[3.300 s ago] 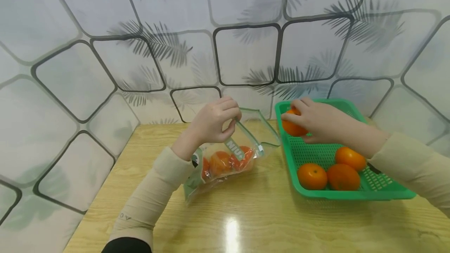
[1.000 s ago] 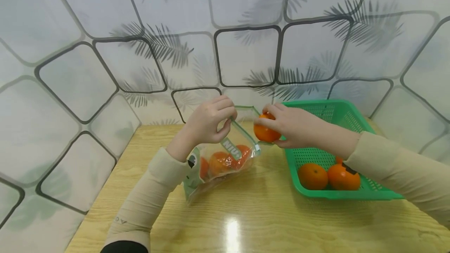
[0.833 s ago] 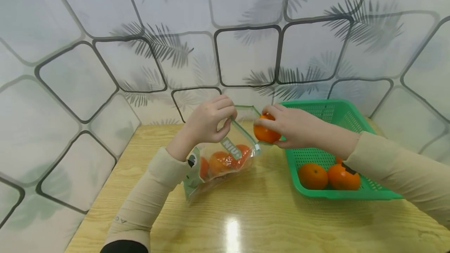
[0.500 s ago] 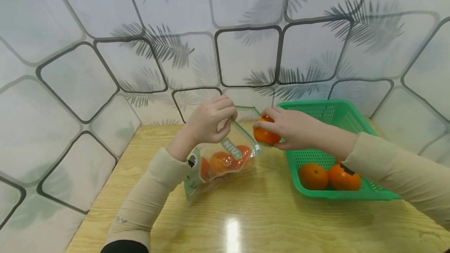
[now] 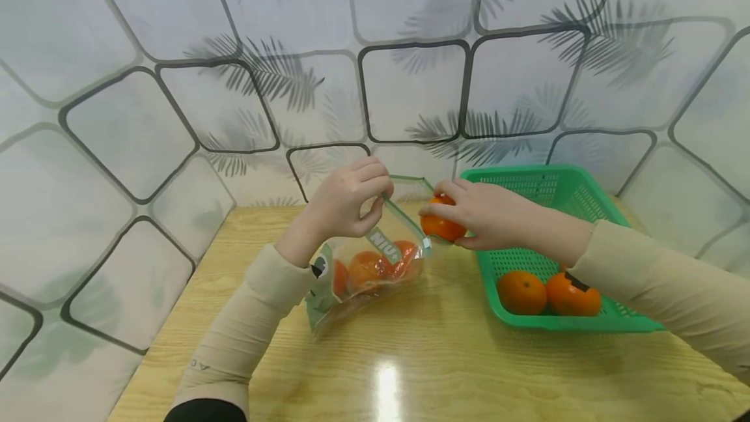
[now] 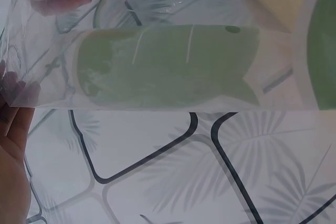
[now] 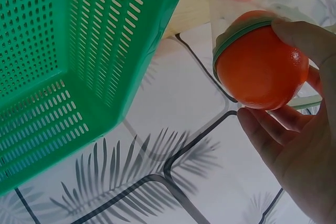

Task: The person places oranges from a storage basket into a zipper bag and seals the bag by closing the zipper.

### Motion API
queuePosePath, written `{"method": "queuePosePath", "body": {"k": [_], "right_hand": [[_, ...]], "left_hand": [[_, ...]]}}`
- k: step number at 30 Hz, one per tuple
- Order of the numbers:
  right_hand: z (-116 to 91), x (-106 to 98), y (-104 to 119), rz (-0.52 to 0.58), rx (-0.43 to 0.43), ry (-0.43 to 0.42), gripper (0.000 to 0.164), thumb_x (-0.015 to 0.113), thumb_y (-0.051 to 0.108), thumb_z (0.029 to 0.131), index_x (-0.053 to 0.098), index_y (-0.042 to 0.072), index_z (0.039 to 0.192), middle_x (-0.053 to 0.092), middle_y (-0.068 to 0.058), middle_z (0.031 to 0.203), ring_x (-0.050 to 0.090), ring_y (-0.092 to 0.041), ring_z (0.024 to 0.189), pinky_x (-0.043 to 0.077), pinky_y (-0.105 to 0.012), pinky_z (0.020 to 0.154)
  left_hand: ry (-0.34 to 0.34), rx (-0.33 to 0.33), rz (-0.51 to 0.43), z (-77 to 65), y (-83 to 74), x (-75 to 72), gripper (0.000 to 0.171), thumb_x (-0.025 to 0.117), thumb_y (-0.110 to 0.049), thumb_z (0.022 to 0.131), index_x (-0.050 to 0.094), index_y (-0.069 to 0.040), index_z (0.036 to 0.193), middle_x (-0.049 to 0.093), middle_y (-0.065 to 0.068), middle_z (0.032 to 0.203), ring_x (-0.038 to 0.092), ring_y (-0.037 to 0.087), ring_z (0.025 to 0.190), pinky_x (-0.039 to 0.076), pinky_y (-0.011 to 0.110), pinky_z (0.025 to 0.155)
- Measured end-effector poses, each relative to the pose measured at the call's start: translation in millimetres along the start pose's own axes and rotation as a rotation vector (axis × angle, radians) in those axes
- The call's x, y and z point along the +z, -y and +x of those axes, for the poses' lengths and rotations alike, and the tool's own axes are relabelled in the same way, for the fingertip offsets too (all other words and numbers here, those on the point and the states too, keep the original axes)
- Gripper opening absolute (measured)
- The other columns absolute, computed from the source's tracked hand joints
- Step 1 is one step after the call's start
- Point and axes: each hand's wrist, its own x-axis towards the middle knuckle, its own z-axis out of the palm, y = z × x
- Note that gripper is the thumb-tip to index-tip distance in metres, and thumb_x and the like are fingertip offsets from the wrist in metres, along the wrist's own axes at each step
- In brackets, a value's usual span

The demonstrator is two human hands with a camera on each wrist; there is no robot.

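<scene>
My left hand [image 5: 353, 197] pinches the green-edged rim of a clear zip bag [image 5: 346, 308], which has several oranges inside. In the left wrist view the bag's side with its green print [image 6: 168, 66] spans the picture, fingers at its edge. My right hand [image 5: 492, 213] grips an orange [image 5: 443, 220] at the bag's mouth. Seen from the right wrist, the green zip strip [image 7: 241, 38] runs across that orange, part of which is behind the film. A white slider [image 5: 426, 243] sits on the bag's rim below it.
A green plastic basket [image 5: 577, 324] stands to the right, with oranges [image 5: 521, 292] in its near part, some hidden under the right forearm. The wooden table [image 5: 328, 376] meets a patterned wall covering [image 5: 410, 93] behind the bag.
My right hand has carried the orange left from over the basket to the bag's mouth, then edged it slightly farther in. My left hand keeps its pinch, shifted slightly left.
</scene>
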Motion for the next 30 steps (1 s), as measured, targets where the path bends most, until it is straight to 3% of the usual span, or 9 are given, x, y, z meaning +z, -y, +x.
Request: {"method": "queuePosePath", "body": {"k": [13,24,30], "right_hand": [[0.4,3.2,-0.4,-0.029,-0.029,-0.019,0.069,0.094,0.024,0.078,0.062,0.019,0.139,0.06,-0.017,0.13,0.059,-0.025,0.094,0.056,-0.033,0.067],[-1.9,5.3,-2.8,-0.017,-0.022,-0.023,0.069,0.095,0.024,0.077,0.062,0.019,0.138,0.06,-0.015,0.127,0.059,-0.023,0.091,0.057,-0.033,0.068],[-4.4,4.3,-3.8,-0.013,-0.008,-0.007,0.07,0.095,0.023,0.078,0.062,0.018,0.14,0.06,-0.016,0.132,0.063,-0.026,0.098,0.059,-0.035,0.071]], "left_hand": [[-0.007,0.013,0.004,0.8,-1.1,-2.9,0.012,0.054,0.002,0.082,0.062,-0.007,0.085,0.059,0.006,0.082,0.054,0.024,0.078,0.049,0.037,0.071],[0.0,0.011,-0.002,1.7,0.1,-4.1,0.012,0.052,0.002,0.083,0.061,-0.006,0.085,0.058,0.007,0.082,0.052,0.024,0.077,0.047,0.037,0.072],[-0.002,0.009,0.003,2.8,0.4,-3.6,0.012,0.051,0.002,0.081,0.06,-0.007,0.085,0.057,0.007,0.082,0.052,0.023,0.078,0.047,0.037,0.072]]}}
